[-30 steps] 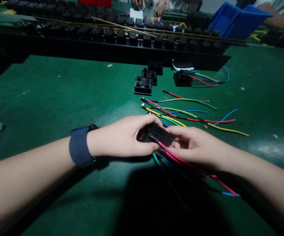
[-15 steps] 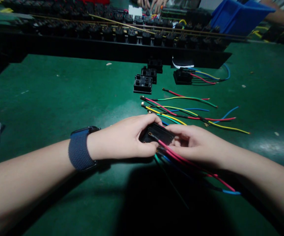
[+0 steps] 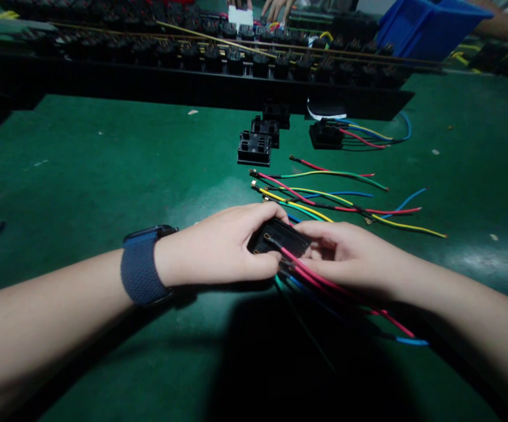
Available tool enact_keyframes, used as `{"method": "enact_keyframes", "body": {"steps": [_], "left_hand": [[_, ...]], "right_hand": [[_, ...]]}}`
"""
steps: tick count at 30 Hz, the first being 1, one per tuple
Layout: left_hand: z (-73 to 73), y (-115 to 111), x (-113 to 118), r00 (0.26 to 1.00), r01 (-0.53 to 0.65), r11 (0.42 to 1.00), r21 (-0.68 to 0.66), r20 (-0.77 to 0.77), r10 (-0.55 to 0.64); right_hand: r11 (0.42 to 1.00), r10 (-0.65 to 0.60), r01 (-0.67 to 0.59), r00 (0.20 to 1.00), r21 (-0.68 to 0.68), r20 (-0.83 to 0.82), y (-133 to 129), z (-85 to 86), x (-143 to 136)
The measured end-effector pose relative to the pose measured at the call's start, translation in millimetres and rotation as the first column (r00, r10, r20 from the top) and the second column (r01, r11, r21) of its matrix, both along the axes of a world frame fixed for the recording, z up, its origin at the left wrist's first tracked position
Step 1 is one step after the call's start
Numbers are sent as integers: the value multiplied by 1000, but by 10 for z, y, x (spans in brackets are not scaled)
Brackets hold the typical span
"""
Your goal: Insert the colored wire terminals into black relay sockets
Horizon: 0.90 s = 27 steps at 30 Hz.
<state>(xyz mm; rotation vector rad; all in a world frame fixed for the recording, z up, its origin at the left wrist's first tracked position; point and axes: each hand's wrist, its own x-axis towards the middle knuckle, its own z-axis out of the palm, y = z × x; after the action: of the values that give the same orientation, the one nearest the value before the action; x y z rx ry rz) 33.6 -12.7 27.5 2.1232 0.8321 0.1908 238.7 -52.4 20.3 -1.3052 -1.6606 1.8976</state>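
My left hand (image 3: 219,246) is closed around the left end of a black plastic socket housing (image 3: 289,239), its thumb on the near side. At the right end of the same housing, my right hand (image 3: 355,255) has its fingers and thumb closed; its fingertips are partly hidden. Red wires (image 3: 313,278) with metal terminals run from the housing down to the right, beneath my right hand. Green and blue wires hang below it. Just beyond my hands, several loose coloured wires (image 3: 337,209) with crimped ends lie on the green table (image 3: 117,164).
Several black housings (image 3: 254,149) stand in a row beyond the wires. To their right is a wired black socket (image 3: 325,136). A long black rack (image 3: 148,85) of sockets crosses the back, near a blue bin (image 3: 425,29). Another person's hands (image 3: 278,9) are at the top.
My hands keep the same hold on the socket housing. The view has shifted very slightly, and the other person's hands at the top have moved a little.
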Motion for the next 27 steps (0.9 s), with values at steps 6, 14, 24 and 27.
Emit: {"method": "enact_keyframes", "body": {"steps": [6,14,24,27], "left_hand": [[0,3,-3,1000,20,1000,22,-5,-19],[-5,11,7,999,9,1000,11,-34,-9],[-9,-3,4,999,16,1000,15,-38,-15],[-8,-6,0,999,18,1000,15,-39,-18]], "right_hand": [[999,19,-19,1000,27,21,-2,-2,15],[999,12,-14,999,50,40,2,-23,20],[999,-5,3,999,52,49,-6,-15,14],[999,-11,9,998,36,55,-3,-13,4]]}}
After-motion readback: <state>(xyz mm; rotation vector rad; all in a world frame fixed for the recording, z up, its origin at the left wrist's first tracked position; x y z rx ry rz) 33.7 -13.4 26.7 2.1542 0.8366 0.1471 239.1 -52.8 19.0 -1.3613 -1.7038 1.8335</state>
